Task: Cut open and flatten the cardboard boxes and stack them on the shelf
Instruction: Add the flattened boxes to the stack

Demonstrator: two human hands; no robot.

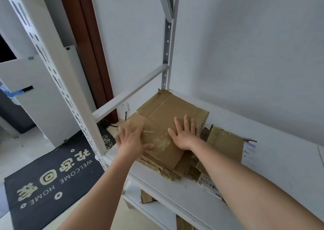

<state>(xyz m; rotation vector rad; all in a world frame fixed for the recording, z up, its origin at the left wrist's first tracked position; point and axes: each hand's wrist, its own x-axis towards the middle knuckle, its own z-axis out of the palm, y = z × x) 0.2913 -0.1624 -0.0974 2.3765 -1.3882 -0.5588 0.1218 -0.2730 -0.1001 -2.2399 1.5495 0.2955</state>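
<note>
bare shelf [273, 152] right of cardboard stack [166, 124].

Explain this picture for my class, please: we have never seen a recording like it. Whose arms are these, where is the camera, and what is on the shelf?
There is no machine here. A person wears a camera on the head, so this single view looks forward and down along their own bare arms. The left hand and right hand both lie flat, fingers spread, pressing on the top flattened cardboard box. Nothing is held in a grip. That box tops a pile of flattened cardboard on a white metal shelf against the wall. More cardboard shows on the lower shelf. On the floor to the left lies a dark doormat reading WELCOME HOME.
</note>
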